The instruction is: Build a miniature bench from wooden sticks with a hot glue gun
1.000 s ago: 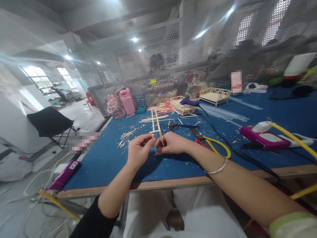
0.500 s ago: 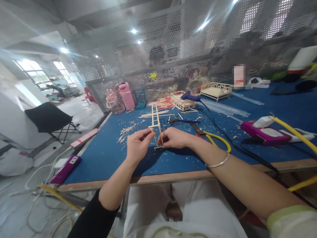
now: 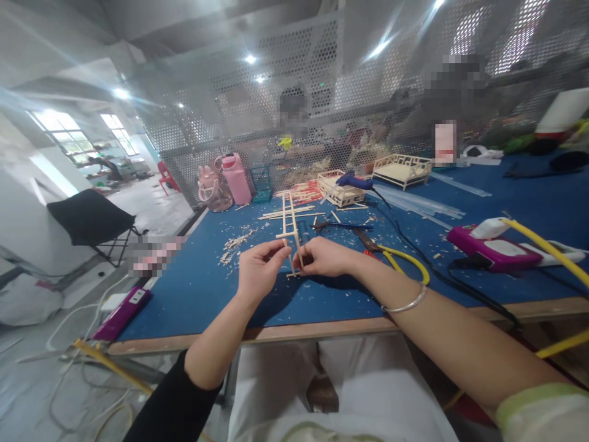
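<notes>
Both my hands hold a small ladder-like frame of thin wooden sticks point(image 3: 289, 228) upright above the blue table mat point(image 3: 193, 294). My left hand point(image 3: 258, 272) pinches its lower left rail between thumb and fingertips. On the right side, my right hand point(image 3: 324, 256), with a silver bangle on the wrist, is closed on the frame's lower end. The top of the frame rises clear of my fingers.
Scissors with yellow handles point(image 3: 396, 259), dark pliers point(image 3: 338, 226), a blue glue gun point(image 3: 352, 180) with a black cord, loose sticks and wood scraps point(image 3: 237, 240) lie behind. Small wooden bed models point(image 3: 401, 169), a pink bottle point(image 3: 234, 178) and a purple power strip point(image 3: 492, 252) stand around. A mesh screen backs the table.
The view dropped slightly after the first frame and the hands sit a little higher in the picture. My grip on the stick frame is the same; the frame barely shifted.
</notes>
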Demonstrator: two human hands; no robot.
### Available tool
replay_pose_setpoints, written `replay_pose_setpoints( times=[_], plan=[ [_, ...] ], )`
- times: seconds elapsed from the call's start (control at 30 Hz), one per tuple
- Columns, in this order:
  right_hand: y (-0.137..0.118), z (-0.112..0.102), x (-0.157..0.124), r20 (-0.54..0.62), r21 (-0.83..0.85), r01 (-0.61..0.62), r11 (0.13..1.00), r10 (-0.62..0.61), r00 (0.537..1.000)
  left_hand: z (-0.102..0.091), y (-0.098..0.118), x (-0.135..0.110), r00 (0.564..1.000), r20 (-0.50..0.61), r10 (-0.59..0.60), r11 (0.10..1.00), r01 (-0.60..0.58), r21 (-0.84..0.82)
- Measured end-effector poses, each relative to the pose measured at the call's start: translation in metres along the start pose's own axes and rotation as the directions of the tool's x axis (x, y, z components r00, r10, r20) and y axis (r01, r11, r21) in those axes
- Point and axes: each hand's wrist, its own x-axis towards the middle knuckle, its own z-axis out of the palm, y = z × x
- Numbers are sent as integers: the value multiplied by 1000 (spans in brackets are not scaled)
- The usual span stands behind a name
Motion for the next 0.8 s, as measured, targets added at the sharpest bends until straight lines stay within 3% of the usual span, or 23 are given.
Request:
replay_pose_setpoints(
  times=[0.23, 0.8],
  plan=[
    [1, 0, 0, 1, -8, 4, 1000, -4, 1000, -1, -1, 1, 999, -45, 0, 1000, 0, -9],
    [7, 7, 7, -33, -75, 73, 995, -75, 997, 0, 1, 4, 998, 19, -59, 997, 60, -52]
  ],
)
